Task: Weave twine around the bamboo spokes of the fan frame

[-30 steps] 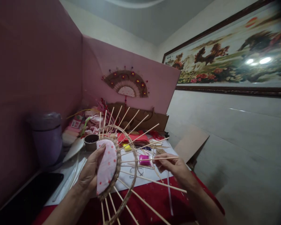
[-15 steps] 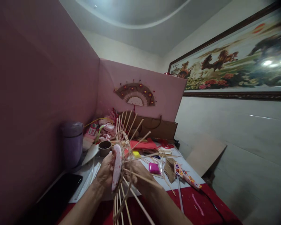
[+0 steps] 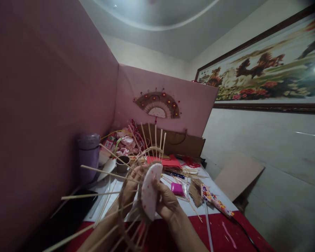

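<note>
- Fan frame [image 3: 149, 151] is standing upright between both hands, above the near edge of the red-clothed table [image 3: 225, 234].
- Its dotted pad [image 3: 149, 193] is running top to bottom, with the sticks [image 3: 102, 172] spreading up and leftward.
- Right hand [image 3: 166, 200], the nearer one, is pinching the pad's right edge.
- Left hand [image 3: 129, 185] is gripping from behind, fingers curled among the sticks.
- Purple cup [image 3: 88, 154] is sitting well apart, far left.

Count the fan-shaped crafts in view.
2: a finished fan on the pink backboard; an unfinished fan held by the left hand and right hand. Others may be hidden.
</note>
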Motion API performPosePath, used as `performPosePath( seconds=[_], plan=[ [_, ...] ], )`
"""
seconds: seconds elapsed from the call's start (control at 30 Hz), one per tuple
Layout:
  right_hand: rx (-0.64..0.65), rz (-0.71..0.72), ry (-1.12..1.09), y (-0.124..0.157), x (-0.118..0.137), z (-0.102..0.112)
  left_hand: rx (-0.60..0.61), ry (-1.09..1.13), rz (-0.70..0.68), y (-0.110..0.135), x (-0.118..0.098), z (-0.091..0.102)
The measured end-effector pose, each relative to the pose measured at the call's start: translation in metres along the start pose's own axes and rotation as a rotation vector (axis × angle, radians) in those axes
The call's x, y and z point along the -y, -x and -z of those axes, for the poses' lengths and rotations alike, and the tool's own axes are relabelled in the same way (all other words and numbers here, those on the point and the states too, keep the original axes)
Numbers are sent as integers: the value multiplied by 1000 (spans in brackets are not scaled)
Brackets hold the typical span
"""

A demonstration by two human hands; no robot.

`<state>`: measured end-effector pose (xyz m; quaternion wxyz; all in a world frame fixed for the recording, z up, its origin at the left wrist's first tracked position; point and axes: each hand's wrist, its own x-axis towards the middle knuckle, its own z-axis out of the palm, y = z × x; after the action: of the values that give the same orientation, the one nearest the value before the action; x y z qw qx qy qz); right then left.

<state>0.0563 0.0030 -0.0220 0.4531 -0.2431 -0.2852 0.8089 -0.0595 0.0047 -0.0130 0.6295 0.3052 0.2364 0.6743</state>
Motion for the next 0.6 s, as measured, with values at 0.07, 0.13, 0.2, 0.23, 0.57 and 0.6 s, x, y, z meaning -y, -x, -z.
performPosePath(
  seconds=[0.07,0.13,0.2,0.23,0.57,0.6],
  plan=[
    [-69,-13,-14,-1,10,2,9,-140,-128,3,-14,5],
    [-120,3,-10,-2,19,4,20,-198,-163,6,-28,9],
    [-164,54,-5,-3,25,6,49,-170,-153,8,-38,13],
    [-180,80,-10,-3,27,8,53,-162,-137,8,-40,15],
    [-307,308,-110,-4,29,24,-9,-181,-129,4,-44,22],
    [-324,334,-115,-4,30,25,-30,-166,-164,4,-49,23]
  ],
)
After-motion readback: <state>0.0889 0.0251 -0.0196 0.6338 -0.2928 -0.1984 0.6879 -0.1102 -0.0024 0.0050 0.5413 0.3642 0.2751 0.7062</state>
